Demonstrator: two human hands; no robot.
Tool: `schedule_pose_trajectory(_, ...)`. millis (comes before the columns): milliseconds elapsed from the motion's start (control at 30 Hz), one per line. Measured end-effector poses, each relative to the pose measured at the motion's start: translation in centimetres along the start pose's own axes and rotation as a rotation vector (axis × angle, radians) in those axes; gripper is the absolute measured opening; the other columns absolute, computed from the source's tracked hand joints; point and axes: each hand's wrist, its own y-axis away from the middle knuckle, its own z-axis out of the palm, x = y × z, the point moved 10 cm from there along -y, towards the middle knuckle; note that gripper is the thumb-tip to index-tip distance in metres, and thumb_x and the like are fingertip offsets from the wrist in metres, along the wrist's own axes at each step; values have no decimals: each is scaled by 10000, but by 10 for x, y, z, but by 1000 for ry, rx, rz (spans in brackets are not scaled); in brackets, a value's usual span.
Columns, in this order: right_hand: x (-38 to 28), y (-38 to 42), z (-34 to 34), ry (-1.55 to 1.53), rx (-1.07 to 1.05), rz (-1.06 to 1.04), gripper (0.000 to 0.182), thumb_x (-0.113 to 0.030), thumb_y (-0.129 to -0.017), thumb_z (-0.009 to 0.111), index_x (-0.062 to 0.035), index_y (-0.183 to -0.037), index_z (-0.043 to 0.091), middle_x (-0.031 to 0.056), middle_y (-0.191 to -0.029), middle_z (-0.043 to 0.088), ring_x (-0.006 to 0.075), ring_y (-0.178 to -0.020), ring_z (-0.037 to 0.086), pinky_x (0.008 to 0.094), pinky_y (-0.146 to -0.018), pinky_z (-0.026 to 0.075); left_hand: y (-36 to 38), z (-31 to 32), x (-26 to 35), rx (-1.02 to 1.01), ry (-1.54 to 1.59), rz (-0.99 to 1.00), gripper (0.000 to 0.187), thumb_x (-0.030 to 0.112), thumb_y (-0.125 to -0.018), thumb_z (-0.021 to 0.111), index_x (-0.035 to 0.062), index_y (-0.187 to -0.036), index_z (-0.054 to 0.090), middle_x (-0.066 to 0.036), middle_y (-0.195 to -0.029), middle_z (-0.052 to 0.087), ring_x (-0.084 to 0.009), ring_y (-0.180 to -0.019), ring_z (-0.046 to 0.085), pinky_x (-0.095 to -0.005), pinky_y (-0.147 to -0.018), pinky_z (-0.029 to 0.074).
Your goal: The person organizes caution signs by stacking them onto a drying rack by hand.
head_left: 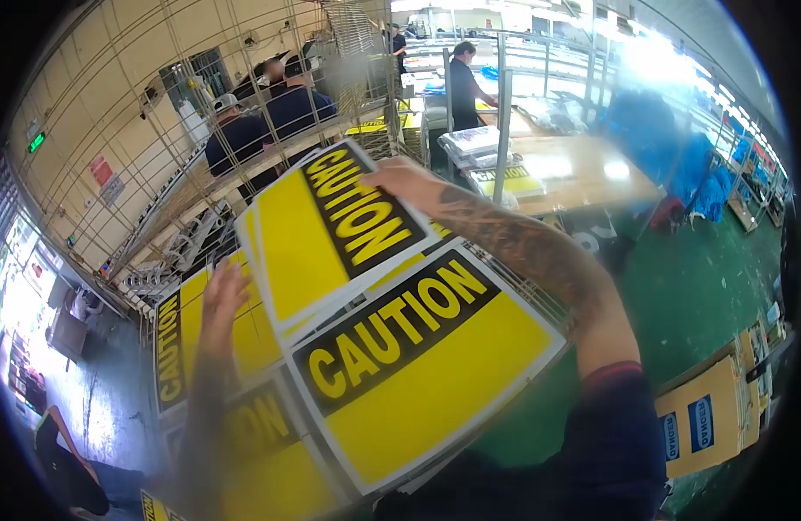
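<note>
My right hand (405, 182) grips the upper right edge of a yellow-and-black caution sign (296, 234), which is tilted and raised over the other signs. Another sheet edge shows just behind it. To its left is my left hand (225, 293), slightly blurred, fingers up and apart with nothing in them. Nearest me lies a flat caution sign (452, 373) with its lettering facing up. A further caution sign (196, 339) rests beyond my left wrist, and my left forearm partly covers a lower sign (283, 464).
A wire rack (192, 113) rises behind the signs. Two people (270, 113) stand beyond it, and another person (465, 87) works at a table (583, 165) bearing stacked packs. Cardboard (704, 417) with blue danger labels stands at the lower right. Someone's arm (66, 434) shows lower left.
</note>
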Motion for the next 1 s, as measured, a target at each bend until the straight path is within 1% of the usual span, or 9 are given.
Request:
schedule_pose_trajectory(100,11,0,-60,-108,-39,7,347,-217,-948,781,49,-1167,734,131,-1020,770,206,-774,739,357,-736,610,-14,63,6,-145,-119,-42,846,479,-1047,605,-38,-1638,288,-185,-1456,590,-247,-1240,635,-380,-989,525)
schedule_pose_trajectory(233,33,-10,-117,898,5,70,504,-434,-900,819,52,-1017,754,140,-853,749,207,-708,725,381,-636,575,-35,141,5,-231,-335,-103,835,420,-1001,653,-14,-1629,315,-190,-1299,700,-283,-1121,700,-398,-926,547)
schedule_pose_trajectory(300,59,-30,-125,989,-2,50,627,-552,-842,828,67,-916,758,155,-746,711,226,-655,705,384,-594,548,-44,166,8,-255,-434,-34,829,395,-986,671,-16,-1619,328,-214,-1321,696,-325,-1155,698,-406,-975,534)
schedule_pose_trajectory(433,60,-49,-120,996,141,-121,576,-504,-828,847,59,-919,770,159,-803,728,240,-725,713,394,-660,544,-85,172,-19,-171,-535,16,779,349,-972,694,-10,-1593,389,-225,-1335,702,-382,-1234,666,-416,-1087,467)
schedule_pose_trajectory(500,73,-46,-126,392,102,-2,481,-430,-857,843,32,-980,787,147,-877,751,213,-793,720,386,-715,539,-83,166,-27,-202,-335,-79,720,316,-987,698,10,-1581,430,-120,-1148,730,-260,-1045,705,-372,-899,541)
schedule_pose_trajectory(633,5,15,-127,105,-53,-61,383,-269,-937,776,19,-1182,715,138,-1028,744,218,-908,731,349,-860,580,-45,158,1,-169,-38,-184,702,304,-1008,694,44,-1599,416,-8,-915,627,-101,-815,634,-276,-665,513)
schedule_pose_trajectory(767,-82,69,-168,7,-58,-233,429,-152,-991,707,43,-1362,613,153,-1169,736,225,-987,751,364,-897,622,10,106,54,-146,-106,45,741,428,-1072,606,31,-1634,333,-156,-1391,645,-223,-1202,669,-367,-921,572)
schedule_pose_trajectory(900,-105,72,-186,105,-220,-243,508,-180,-1011,700,53,-1440,561,182,-1250,729,240,-1066,751,363,-960,629,81,61,65,-111,320,-221,647,442,-1117,492,59,-1618,348,-194,-1497,576,-268,-1206,690,-365,-901,593)
schedule_pose_trajectory(1000,-96,76,-132,366,-307,-235,589,-255,-993,721,20,-1484,544,228,-1300,703,310,-1135,730,417,-1027,603,144,59,76,-197,464,-293,584,395,-1131,447,68,-1607,354,-193,-1490,577,-266,-1125,722,-346,-848,602)
